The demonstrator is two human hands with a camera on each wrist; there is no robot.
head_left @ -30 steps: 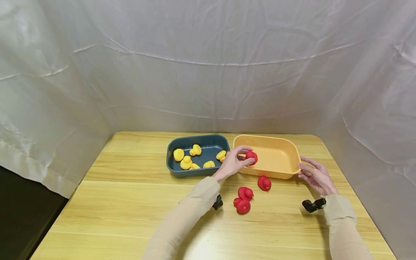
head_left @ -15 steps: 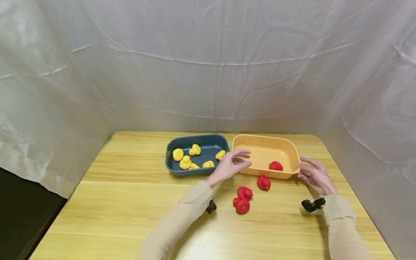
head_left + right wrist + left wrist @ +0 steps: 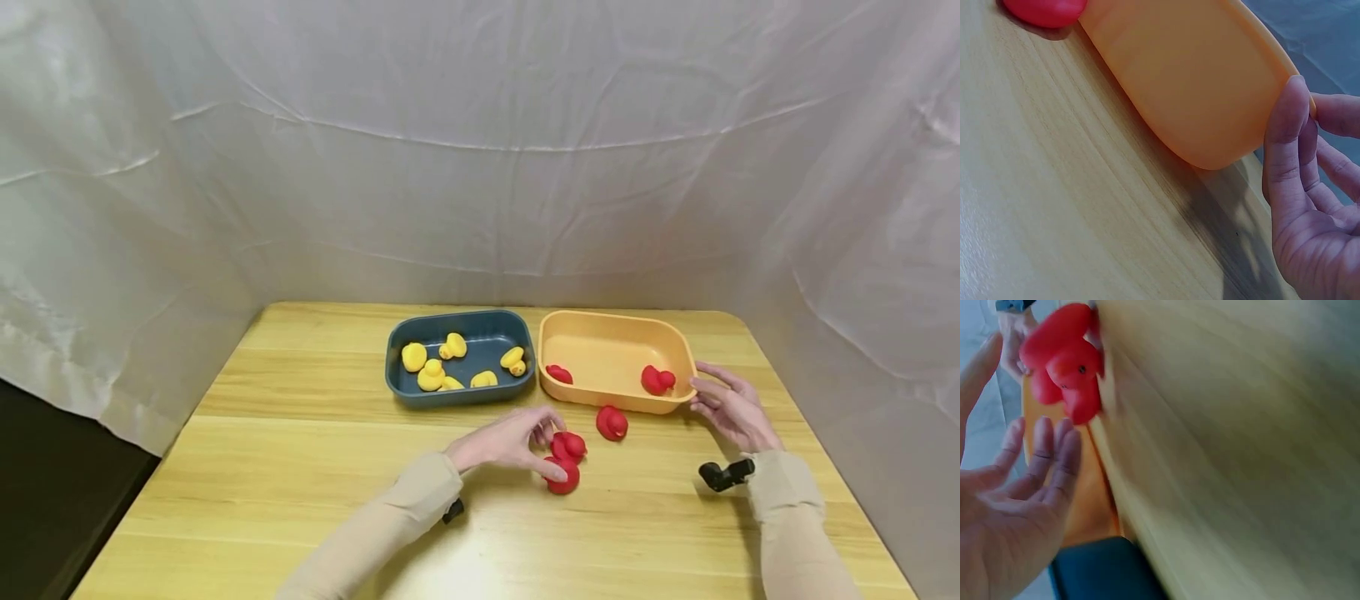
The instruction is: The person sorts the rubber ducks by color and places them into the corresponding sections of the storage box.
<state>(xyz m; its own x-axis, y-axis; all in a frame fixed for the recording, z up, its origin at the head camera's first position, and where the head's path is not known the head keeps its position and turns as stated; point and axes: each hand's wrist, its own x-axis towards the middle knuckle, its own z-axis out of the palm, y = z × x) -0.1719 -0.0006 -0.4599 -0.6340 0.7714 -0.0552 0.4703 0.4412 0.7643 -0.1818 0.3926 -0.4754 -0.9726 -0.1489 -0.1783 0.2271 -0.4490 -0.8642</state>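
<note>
My left hand reaches over the table toward two touching red rubber ducks, an upper duck and a lower duck. Its thumb overlaps the lower one in the head view. Seen from the left wrist, the fingers are spread, with the red ducks just beyond the fingertips and nothing held. My right hand pinches the right rim of the orange tray between thumb and fingers, plain in the right wrist view. Inside that tray lie two red ducks, one at the left, another at the right.
A dark blue tray with several yellow rubber ducks stands left of the orange one. Another red duck sits on the wooden table before the orange tray. A pale curtain hangs behind.
My left hand let go of a red duck in the orange tray, then came down and toward me to the pair on the table. The right hand stays at the rim.
</note>
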